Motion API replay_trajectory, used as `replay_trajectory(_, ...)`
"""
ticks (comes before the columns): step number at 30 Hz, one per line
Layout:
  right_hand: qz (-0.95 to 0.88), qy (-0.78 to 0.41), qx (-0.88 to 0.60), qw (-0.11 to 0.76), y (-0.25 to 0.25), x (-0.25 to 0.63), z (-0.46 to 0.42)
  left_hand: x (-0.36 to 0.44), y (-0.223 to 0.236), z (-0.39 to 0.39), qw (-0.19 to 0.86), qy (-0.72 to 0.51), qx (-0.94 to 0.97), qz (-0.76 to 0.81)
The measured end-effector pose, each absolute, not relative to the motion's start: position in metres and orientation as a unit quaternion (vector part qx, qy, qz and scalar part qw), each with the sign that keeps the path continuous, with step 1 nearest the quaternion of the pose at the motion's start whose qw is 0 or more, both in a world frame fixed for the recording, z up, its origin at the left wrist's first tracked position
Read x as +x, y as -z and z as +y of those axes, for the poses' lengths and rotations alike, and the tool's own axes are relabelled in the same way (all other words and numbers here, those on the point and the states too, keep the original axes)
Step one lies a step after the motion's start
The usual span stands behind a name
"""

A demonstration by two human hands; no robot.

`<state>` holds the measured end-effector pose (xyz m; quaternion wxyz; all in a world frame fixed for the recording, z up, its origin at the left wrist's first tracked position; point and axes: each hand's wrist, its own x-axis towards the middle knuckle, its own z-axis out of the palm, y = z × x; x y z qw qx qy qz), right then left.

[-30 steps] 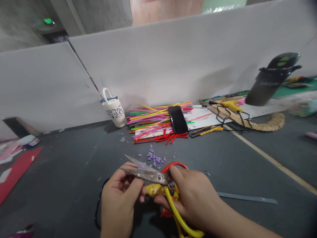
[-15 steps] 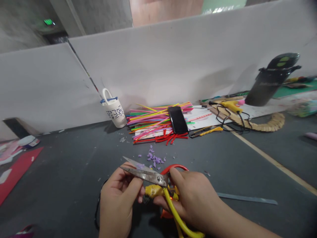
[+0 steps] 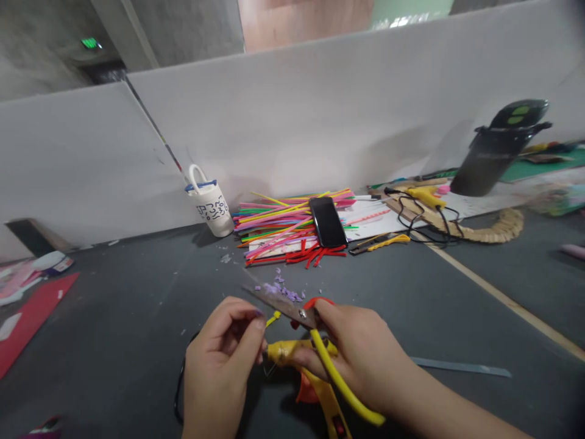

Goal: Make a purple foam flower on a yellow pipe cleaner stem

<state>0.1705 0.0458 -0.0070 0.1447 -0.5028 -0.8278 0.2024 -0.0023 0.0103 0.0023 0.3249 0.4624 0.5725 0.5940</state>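
My left hand (image 3: 223,360) is closed in a pinch, with a bit of a small purple piece (image 3: 259,313) showing at its fingertips. My right hand (image 3: 354,347) grips a pair of scissors (image 3: 286,305) with one red and one yellow handle. Their blades point up and left, above the left fingertips, and are smeared by motion. Under both hands lies a yellow glue gun (image 3: 329,399) with an orange trigger, its nozzle end near my left fingers and partly hidden by my right hand. Small purple clippings (image 3: 283,288) are scattered just beyond the blades. A yellow strip with a knobbed end (image 3: 274,317) shows between the hands.
Colourful pipe cleaners (image 3: 274,219) lie at the back under a black phone (image 3: 328,222). A white cup (image 3: 210,210) stands left of them. A utility knife (image 3: 379,242), another glue gun (image 3: 427,196) and a dark bottle (image 3: 496,152) are rightward; red sheet (image 3: 36,323) leftward.
The scissors have moved slightly right, off the purple piece that was between their blades. The left hand keeps its pinch in nearly the same place.
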Motion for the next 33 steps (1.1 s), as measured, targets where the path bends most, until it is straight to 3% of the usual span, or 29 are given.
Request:
replay_trajectory(5, -0.843, -0.168, -0.487, 0.153, 0.0097, 0.1686, 0.0416, -0.0031, -0.001, 0.0092, 0.383, -0.616, 0.422, 0.544)
replay_trajectory(11, -0.83, -0.237, -0.481, 0.151, 0.0088, 0.1659, 0.0435, -0.0079, 0.0033, 0.011, 0.47, -0.614, 0.395, 0.497)
replay_trajectory(19, -0.837, -0.175, -0.48, 0.194, 0.0157, 0.1666, 0.041, -0.0071, 0.0038, 0.0101, 0.448, -0.632, 0.424, 0.469)
replay_trajectory(33, -0.841, -0.161, -0.48, 0.191, 0.0173, 0.165, 0.037, -0.0011, 0.0046, 0.0086, 0.47, -0.641, 0.38, 0.473)
